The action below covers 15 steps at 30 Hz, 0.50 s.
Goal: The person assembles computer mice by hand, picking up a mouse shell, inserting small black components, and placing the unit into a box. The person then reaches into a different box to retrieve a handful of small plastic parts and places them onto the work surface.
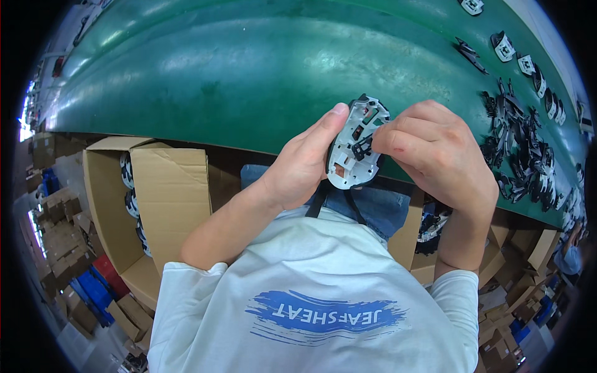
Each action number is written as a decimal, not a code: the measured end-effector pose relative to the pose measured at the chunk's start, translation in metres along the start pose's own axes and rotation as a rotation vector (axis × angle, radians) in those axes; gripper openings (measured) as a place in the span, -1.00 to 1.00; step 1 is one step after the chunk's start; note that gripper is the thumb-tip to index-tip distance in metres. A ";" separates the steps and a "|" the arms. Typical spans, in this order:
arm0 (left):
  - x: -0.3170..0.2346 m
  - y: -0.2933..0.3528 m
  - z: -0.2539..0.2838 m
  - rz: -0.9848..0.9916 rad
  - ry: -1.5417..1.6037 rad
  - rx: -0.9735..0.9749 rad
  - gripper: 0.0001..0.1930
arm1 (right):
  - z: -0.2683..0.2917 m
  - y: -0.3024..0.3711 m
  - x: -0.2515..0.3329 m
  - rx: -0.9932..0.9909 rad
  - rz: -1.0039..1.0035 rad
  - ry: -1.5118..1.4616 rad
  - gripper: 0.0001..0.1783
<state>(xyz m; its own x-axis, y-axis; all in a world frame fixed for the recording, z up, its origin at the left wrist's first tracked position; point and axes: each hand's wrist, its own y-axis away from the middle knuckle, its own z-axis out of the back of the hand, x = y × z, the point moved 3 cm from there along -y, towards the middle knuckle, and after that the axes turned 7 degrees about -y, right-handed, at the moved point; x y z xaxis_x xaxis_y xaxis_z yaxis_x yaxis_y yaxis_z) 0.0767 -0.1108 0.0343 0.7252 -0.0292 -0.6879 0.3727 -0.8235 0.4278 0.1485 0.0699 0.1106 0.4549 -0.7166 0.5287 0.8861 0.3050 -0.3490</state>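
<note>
An oval plastic housing [344,163], pale grey inside with a black rim and several cut-outs, is held up in front of me by my left hand [303,158]. My left thumb presses along its left edge; the other fingers are hidden behind it. Over its right side, my right hand [433,146] pinches a small black plastic part [361,148] that lies against the housing's inner face. The right fingertips partly cover that part, and whether it is seated cannot be made out.
A green-topped table [249,74] spans the far side. At its right lie a heap of black plastic parts [519,143] and several white-and-black housings [502,46]. An open cardboard box [171,199] with housings stands at my left; another box [407,230] is under my right arm.
</note>
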 end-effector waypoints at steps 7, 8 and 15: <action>0.003 0.004 -0.003 0.034 -0.253 -0.036 -0.46 | -0.005 -0.010 0.017 0.144 -0.033 0.131 -0.84; 0.004 0.004 -0.005 -0.011 -0.205 0.005 -0.47 | -0.006 -0.010 0.019 0.131 -0.033 0.179 -0.85; -0.019 0.014 -0.011 0.021 -0.297 0.101 -0.40 | -0.004 -0.006 0.034 0.013 -0.061 0.268 -0.80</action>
<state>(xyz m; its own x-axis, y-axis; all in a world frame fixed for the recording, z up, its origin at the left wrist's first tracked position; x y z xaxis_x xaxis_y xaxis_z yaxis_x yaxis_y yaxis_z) 0.0750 -0.1159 0.0598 0.5258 -0.1984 -0.8271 0.2892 -0.8727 0.3933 0.1580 0.0410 0.1274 0.3625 -0.8739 0.3239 0.9130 0.2632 -0.3117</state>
